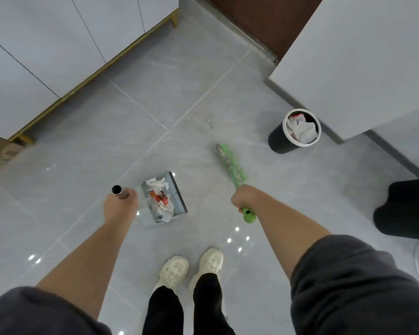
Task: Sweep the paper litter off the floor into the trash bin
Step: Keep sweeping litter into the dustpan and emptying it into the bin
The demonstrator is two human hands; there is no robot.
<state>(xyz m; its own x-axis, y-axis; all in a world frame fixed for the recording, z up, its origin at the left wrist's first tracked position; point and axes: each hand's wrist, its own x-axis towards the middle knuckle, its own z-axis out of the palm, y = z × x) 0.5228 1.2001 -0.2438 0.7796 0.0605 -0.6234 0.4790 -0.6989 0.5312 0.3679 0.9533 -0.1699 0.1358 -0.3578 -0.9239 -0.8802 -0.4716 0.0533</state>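
My left hand (120, 206) grips the metal pole (119, 191) of a grey dustpan (177, 197). The pan sits on the floor just right of that hand and holds crumpled white and red paper litter (161, 198). My right hand (246, 197) grips the green handle of a green broom (230, 163), whose head is blurred and reaches out toward the far right. A black trash bin (279, 141) with a white rim stands at the right near the wall, with white and red paper inside it.
White cabinets (58, 44) on gold legs line the left. A white wall corner (348, 68) and a brown door (264, 20) close off the right. Another person's dark leg (406, 209) stands at the right edge. My feet in white shoes (191, 267) are on the grey tiled floor.
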